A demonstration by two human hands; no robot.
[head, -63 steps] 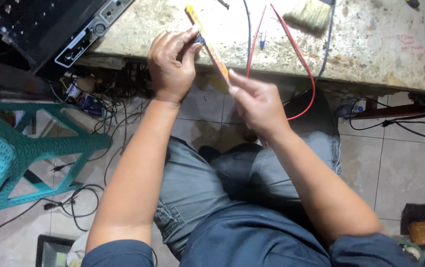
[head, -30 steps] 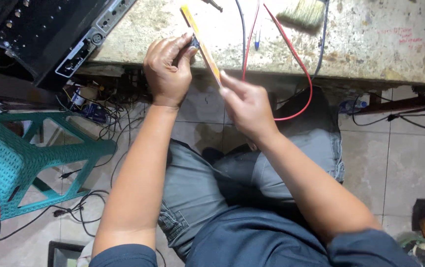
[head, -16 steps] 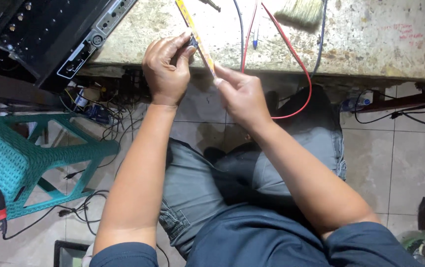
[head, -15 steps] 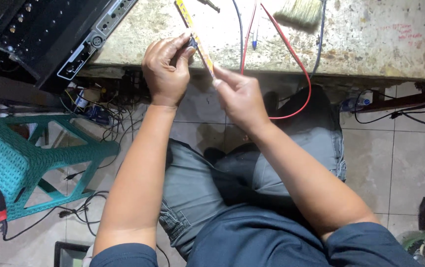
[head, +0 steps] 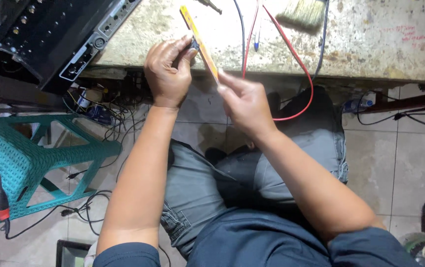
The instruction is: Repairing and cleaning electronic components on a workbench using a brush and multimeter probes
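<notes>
Upper centre of frame, at workbench [head: 370, 44] edge: left hand [head: 168, 74] pinching small dark part [head: 194, 45]; right hand [head: 244, 101] gripping yellow stick tool [head: 198, 39], tip against part; red wire [head: 291, 54], paintbrush [head: 302, 14] behind

Rough, stained stone-like worktop [head: 370, 44], glossy yellow plastic tool [head: 198, 39], woven-textured teal plastic stool [head: 29, 163], matt grey denim
</notes>
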